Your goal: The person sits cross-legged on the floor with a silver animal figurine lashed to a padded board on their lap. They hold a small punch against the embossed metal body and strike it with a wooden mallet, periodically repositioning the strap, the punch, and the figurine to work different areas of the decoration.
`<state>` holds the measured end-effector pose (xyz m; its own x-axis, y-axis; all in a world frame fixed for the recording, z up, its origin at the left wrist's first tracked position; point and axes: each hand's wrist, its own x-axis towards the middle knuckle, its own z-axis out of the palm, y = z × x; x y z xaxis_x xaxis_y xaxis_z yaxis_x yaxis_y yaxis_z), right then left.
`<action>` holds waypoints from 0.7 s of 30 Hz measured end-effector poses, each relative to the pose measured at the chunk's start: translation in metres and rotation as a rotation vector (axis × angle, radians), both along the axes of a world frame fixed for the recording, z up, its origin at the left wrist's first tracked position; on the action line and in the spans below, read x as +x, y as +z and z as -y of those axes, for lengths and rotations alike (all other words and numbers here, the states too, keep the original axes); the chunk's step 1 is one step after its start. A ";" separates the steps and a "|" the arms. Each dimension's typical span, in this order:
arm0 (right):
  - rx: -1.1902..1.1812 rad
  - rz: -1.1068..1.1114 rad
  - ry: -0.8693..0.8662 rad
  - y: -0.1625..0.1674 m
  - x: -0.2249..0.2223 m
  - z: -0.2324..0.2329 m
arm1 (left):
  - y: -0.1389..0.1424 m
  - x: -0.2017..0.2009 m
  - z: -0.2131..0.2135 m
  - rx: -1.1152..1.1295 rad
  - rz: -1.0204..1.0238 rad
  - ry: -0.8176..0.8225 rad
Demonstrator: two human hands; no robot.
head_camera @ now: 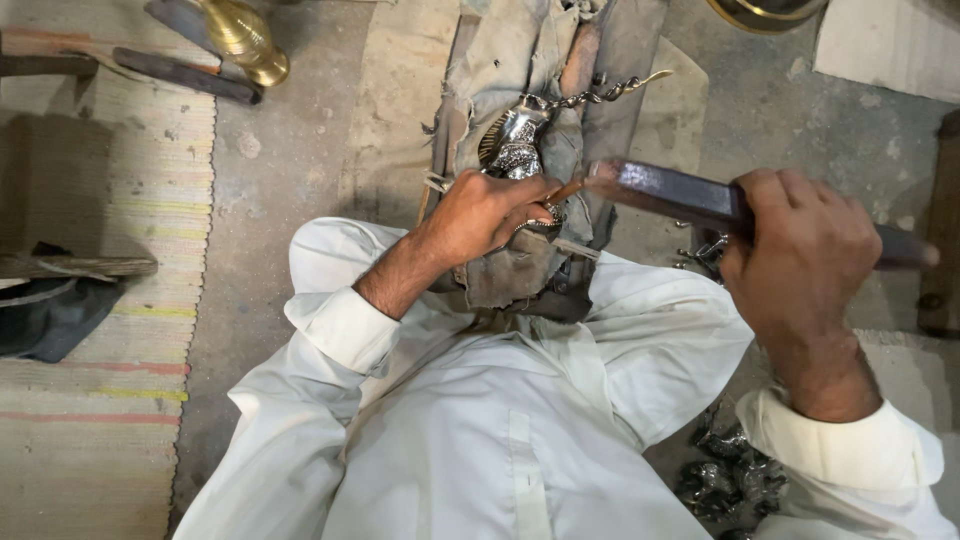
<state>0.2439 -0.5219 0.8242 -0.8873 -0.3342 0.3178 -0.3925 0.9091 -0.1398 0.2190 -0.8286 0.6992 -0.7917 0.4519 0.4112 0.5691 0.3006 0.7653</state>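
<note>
A small embossed silver vessel (pixel 515 145) with a twisted curled handle lies on a cloth-wrapped block (pixel 520 60) between my knees. My left hand (pixel 490 215) is closed on a thin punch (pixel 565 190), its tip against the vessel. Raised just right of the punch, a dark flat metal bar (pixel 665 195) is gripped in my right hand (pixel 800 255) and held like a hammer. I sit on the floor in white clothes.
A brass vase (pixel 245 40) and a dark tool (pixel 185 75) lie at the upper left by a striped mat (pixel 100 330). Several small silver pieces (pixel 725 475) sit by my right knee. A round brass rim (pixel 765 12) shows at the top right.
</note>
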 end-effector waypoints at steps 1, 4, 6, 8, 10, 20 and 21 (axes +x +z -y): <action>0.029 -0.044 0.032 0.009 0.004 0.001 | 0.011 0.004 0.002 0.012 0.014 -0.020; -0.084 0.061 0.003 0.035 0.024 0.005 | 0.038 0.022 0.008 -0.027 -0.010 0.026; -0.039 0.120 -0.015 0.050 0.032 0.007 | 0.049 0.030 0.009 0.000 -0.019 0.038; 0.191 0.087 -0.015 0.056 0.039 0.011 | 0.056 0.036 0.015 0.062 0.067 0.094; 0.164 0.225 -0.068 0.054 0.039 0.012 | 0.061 0.034 0.026 0.175 0.248 0.200; -0.522 0.656 0.027 0.013 -0.026 -0.057 | 0.080 -0.042 -0.029 0.082 0.223 -0.140; -0.422 0.594 -0.009 0.019 -0.020 -0.071 | 0.082 -0.037 -0.043 0.057 0.172 -0.156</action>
<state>0.2243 -0.4507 0.8433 -0.9521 -0.2820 -0.1181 -0.1346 0.7336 -0.6661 0.1823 -0.7859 0.7808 -0.7746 0.5540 0.3052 0.4654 0.1724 0.8682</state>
